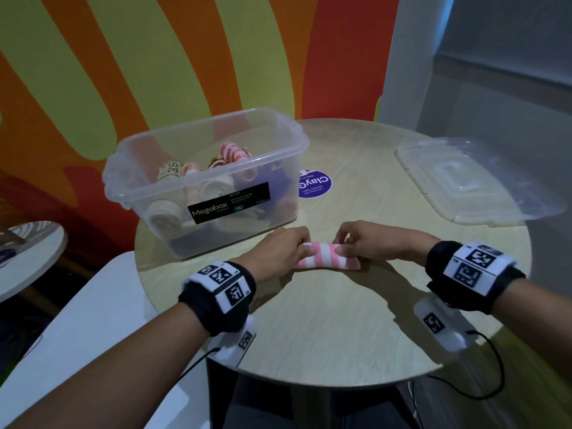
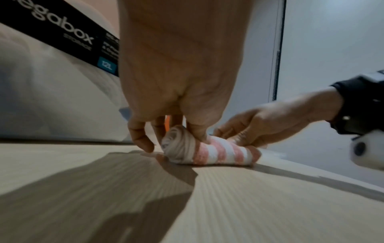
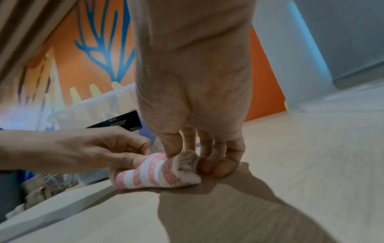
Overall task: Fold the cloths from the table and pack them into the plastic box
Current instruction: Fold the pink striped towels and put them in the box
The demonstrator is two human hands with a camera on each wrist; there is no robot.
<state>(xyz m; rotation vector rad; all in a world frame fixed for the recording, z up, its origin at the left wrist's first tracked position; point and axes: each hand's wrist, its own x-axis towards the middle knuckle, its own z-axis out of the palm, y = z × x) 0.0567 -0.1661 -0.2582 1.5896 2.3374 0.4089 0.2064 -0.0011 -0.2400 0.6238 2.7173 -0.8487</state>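
1. Two hands hold one rolled pink-and-white striped cloth (image 1: pixel 328 260) lying on the round table (image 1: pixel 325 329).
2. Left hand (image 1: pixel 280 249): fingers curled over the roll's left end, thumb pressing its near side; the spiral end shows in the left wrist view (image 2: pixel 180 148).
3. Right hand (image 1: pixel 368 241): fingers and thumb pinch the roll's right end, tips close together.
4. Clear plastic box (image 1: pixel 154 193), labelled Megabox, stands just beyond the left hand, open, with several rolled cloths (image 1: pixel 233 153) inside.
5. Clear lid (image 1: pixel 464 181) lies flat, well beyond and right of the right hand.
6. Purple round sticker (image 1: pixel 315 184) on the table beyond the grip, beside the box.
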